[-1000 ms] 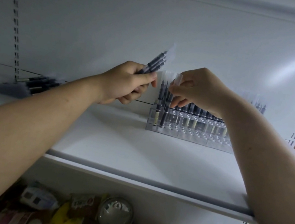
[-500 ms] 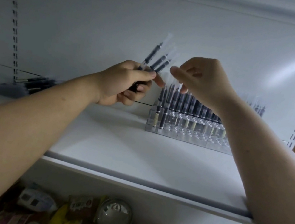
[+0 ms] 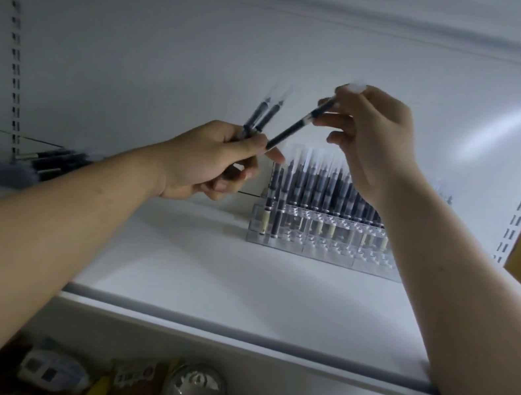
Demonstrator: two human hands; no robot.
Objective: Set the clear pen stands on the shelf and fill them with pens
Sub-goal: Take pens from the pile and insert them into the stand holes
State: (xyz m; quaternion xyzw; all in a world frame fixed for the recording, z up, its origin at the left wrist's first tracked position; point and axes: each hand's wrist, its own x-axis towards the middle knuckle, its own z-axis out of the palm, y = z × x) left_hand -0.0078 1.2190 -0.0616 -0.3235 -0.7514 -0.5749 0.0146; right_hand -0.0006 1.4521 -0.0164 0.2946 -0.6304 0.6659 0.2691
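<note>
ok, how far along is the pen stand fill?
Done: clear stand sits on the shelf, back rows filled with pens. In hand: right hand pinches one pen; left hand grips two more. Left: front holes look empty, and loose pens lie at far left.

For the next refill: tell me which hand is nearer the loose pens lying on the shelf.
Left. The left hand is right of the loose pens; the right hand is farther right, above the pen stand.
</note>
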